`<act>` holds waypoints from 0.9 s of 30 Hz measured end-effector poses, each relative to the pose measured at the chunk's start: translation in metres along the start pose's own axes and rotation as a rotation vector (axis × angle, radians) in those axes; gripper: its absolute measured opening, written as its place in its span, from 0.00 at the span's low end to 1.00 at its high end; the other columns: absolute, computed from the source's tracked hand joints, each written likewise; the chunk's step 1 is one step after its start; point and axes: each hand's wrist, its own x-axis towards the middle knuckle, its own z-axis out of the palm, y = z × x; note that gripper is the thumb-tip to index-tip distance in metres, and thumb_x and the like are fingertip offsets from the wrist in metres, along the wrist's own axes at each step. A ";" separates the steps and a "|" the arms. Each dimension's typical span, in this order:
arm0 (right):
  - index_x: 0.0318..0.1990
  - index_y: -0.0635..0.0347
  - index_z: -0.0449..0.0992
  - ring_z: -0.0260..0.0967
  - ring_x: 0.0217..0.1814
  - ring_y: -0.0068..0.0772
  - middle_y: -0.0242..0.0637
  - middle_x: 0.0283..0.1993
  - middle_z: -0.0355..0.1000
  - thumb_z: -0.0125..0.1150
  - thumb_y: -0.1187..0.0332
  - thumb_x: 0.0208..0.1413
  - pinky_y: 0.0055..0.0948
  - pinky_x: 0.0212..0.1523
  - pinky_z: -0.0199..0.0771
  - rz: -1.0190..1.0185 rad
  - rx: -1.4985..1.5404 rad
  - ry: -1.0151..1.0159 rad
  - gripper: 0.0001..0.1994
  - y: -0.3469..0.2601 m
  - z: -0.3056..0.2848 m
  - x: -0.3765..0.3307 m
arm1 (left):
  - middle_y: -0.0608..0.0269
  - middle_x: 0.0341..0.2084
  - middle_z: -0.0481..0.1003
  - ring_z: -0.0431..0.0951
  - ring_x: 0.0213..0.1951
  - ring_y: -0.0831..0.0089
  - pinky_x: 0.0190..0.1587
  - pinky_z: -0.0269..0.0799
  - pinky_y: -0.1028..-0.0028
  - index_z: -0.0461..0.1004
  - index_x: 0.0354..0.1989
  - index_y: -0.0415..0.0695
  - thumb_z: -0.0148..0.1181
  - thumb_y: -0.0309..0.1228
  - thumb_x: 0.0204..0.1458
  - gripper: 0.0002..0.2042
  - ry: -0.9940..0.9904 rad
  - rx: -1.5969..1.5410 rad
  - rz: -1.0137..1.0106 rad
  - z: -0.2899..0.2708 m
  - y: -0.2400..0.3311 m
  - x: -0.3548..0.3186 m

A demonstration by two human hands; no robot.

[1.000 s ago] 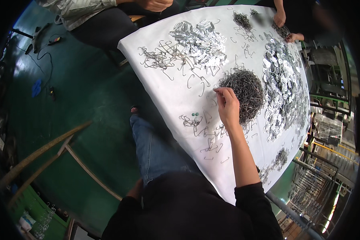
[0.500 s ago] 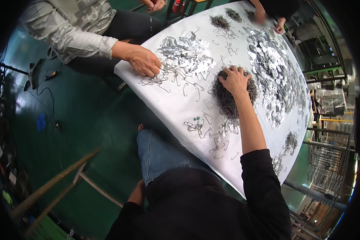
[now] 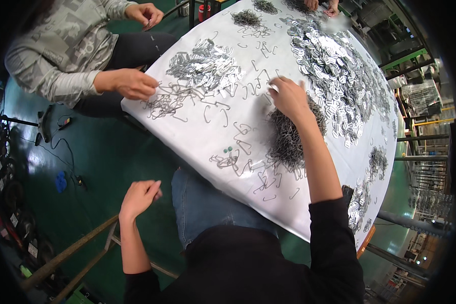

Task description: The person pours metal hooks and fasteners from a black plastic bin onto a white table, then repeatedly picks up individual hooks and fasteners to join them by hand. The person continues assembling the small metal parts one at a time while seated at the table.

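Sleeve [image 3: 334, 220] on your right side, if swung low, could perhaps drag loose hooks [image 3: 268, 180] off the table [image 3: 293, 214]. Your left hand [image 3: 139, 198], beyond its edge, has loosely curled fingers, their content hidden; farther, by the dark hook pile [image 3: 289, 142], your right hand [image 3: 290, 99] has half-bent fingers, their hold impossible to tell.

Head view: left lens of a fisheye pair, worn high, looks steeply down over the wearer's jeans [image 3: 197, 202]. Sits close to the table [image 3: 192, 142], just outside its near edge; takes in its left corner. Straight lines bow toward the rim.
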 end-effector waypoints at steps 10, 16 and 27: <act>0.68 0.53 0.54 0.42 0.75 0.39 0.37 0.73 0.47 0.49 0.50 0.60 0.50 0.68 0.50 -0.325 -0.017 -1.008 0.32 0.041 -0.022 0.074 | 0.46 0.58 0.64 0.64 0.61 0.55 0.60 0.60 0.63 0.65 0.58 0.37 0.48 0.33 0.60 0.19 0.227 -0.025 0.764 0.077 0.212 0.144; 0.69 0.54 0.50 0.36 0.76 0.41 0.38 0.74 0.42 0.37 0.47 0.65 0.49 0.71 0.41 -0.534 0.145 -0.245 0.31 0.091 0.009 0.092 | 0.41 0.68 0.43 0.39 0.71 0.53 0.70 0.33 0.55 0.43 0.67 0.31 0.39 0.45 0.63 0.33 0.332 0.245 0.593 0.140 0.244 0.223; 0.47 0.59 0.77 0.73 0.50 0.48 0.45 0.49 0.74 0.52 0.59 0.61 0.37 0.52 0.71 -0.327 0.281 -0.539 0.16 0.118 -0.041 0.020 | 0.44 0.63 0.58 0.55 0.66 0.56 0.66 0.52 0.64 0.59 0.62 0.31 0.40 0.40 0.64 0.25 -0.049 -0.295 0.765 0.173 0.266 0.191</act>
